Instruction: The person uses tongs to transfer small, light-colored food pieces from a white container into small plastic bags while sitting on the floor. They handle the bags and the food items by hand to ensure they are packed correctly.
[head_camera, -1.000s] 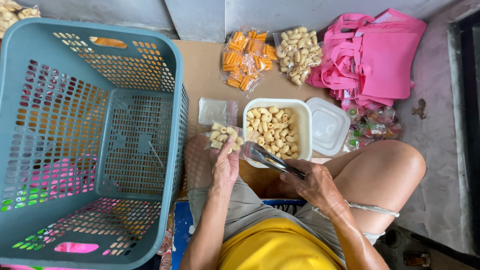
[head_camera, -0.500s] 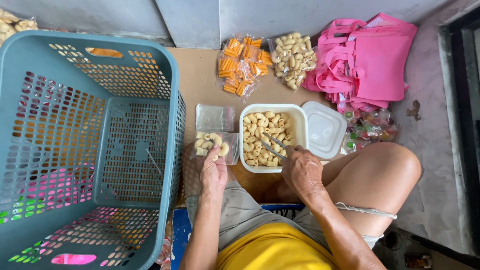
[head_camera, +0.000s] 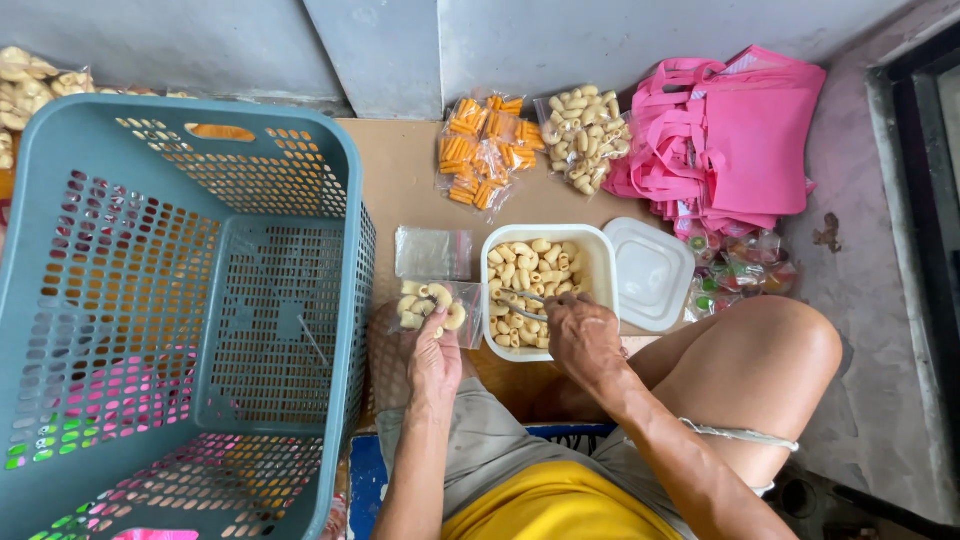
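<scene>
Fingers (head_camera: 437, 330) of the left hand (head_camera: 434, 362) were pinched shut on the near edge of a small clear bag (head_camera: 437, 306), w/ pale curled snack pieces showing inside it, just above the fingertips toward frame centre. Right hand (head_camera: 584, 340) was curled closed around metal tongs (head_camera: 522, 303); the tong tips reached up-left from the knuckles into a white rectangular tub (head_camera: 602, 262) of the same pale snacks. Bag sat just left of the tub, nearly touching its wall; whether the tongs gripped a piece couldn't be told.

A flat stack of empty clear bags (head_camera: 432, 252) lay just above the held bag. White lid (head_camera: 648, 273) rested beside the tub on its right. Upper centre: packs of orange stick snacks (head_camera: 482, 152) and a pack of pale snacks (head_camera: 583, 137), side by side on brown cardboard (head_camera: 400, 170). Upper right: pile of pink cloth bags (head_camera: 730, 135), w/ small coloured sweets in wrappers (head_camera: 738, 277) below it. Big teal plastic basket (head_camera: 170, 300) filled the left half of the frame. Person's bare knee (head_camera: 770, 360) sat lower right.
</scene>
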